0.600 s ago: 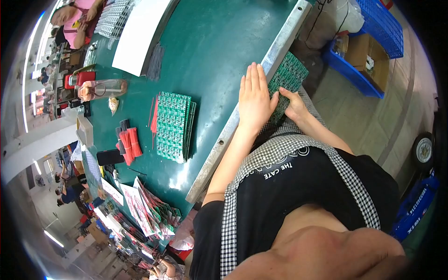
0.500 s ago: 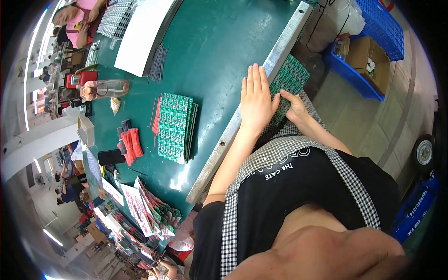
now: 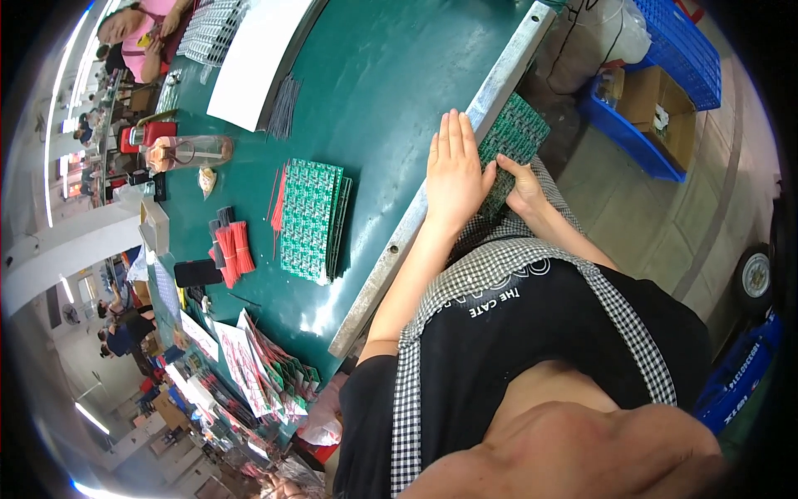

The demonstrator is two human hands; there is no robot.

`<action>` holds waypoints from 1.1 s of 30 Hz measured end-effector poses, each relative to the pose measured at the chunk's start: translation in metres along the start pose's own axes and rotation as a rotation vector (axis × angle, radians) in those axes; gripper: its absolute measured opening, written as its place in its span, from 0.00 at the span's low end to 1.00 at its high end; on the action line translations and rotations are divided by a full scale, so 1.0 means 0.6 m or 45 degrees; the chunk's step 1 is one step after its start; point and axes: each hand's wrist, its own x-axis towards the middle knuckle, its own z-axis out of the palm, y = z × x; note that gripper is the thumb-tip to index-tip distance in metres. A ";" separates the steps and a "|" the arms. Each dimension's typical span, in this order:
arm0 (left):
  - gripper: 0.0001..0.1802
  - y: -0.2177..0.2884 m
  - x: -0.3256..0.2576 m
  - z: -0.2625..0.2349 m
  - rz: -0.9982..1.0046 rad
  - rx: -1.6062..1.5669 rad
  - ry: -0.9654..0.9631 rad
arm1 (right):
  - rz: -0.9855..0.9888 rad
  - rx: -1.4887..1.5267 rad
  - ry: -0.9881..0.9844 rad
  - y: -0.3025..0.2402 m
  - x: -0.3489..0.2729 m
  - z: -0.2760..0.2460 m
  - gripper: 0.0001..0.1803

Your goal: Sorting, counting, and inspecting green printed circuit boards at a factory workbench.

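Note:
A green circuit board panel (image 3: pixel 519 129) full of small repeated units is at the metal edge strip (image 3: pixel 399 241) of the table, over my lap. My right hand (image 3: pixel 525 190) holds its near end, the thumb lying on the face and the other fingers hidden. Flat and with fingers stretched out together, my left hand (image 3: pixel 457 170) rests on the metal strip beside the panel, its thumb close to my right thumb. To the left, on the green tabletop (image 3: pixel 391 100), lies a stack of similar circuit board panels (image 3: pixel 312 220).
Loose red wires (image 3: pixel 278 200) lie beside the stack, with red wire bundles (image 3: pixel 235 254), a phone (image 3: pixel 198 273) and a bottle (image 3: pixel 189 152) farther left. Boards with wires (image 3: pixel 262 366) are at the near left. Blue crates (image 3: pixel 636 137) stand right; a person (image 3: pixel 141 37) sits far left.
The panel in my right hand has tilted slightly and looks darker. Both hands keep nearly the same place and pose, and the view has shifted a little.

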 end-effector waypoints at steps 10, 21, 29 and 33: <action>0.44 -0.003 -0.004 -0.005 -0.025 -0.053 0.002 | -0.644 -1.266 0.031 -0.180 0.021 -0.001 0.21; 0.44 0.003 0.007 0.002 -0.060 -0.049 0.021 | 0.430 -1.535 -0.501 -0.228 0.109 0.093 0.16; 0.45 -0.005 0.033 0.003 -0.040 -0.047 0.017 | 0.371 -1.516 -0.416 -0.215 0.092 0.114 0.22; 0.48 -0.006 0.033 0.003 -0.014 -0.094 -0.043 | 0.351 -1.477 -0.398 -0.214 0.085 0.111 0.22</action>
